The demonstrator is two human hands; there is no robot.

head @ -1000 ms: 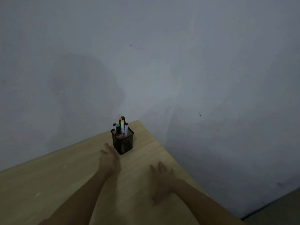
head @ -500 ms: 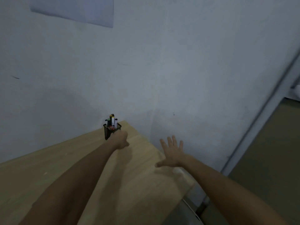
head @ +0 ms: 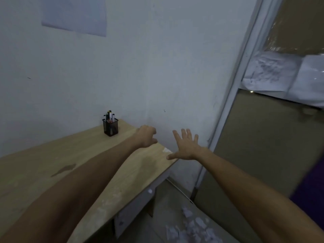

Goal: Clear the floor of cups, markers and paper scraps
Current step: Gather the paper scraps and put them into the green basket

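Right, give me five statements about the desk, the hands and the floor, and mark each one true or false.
1. The mesh pen holder stands upright on the wooden desk near the wall. True.
2. The right hand grips a marker. False: its fingers are spread and it holds nothing.
3. Crumpled paper scraps lie on the floor beside the desk. True.
4. The left hand rests on the pen holder. False: it is off to the holder's right, apart from it.
5. The pen holder is empty. False: markers stick up out of it.
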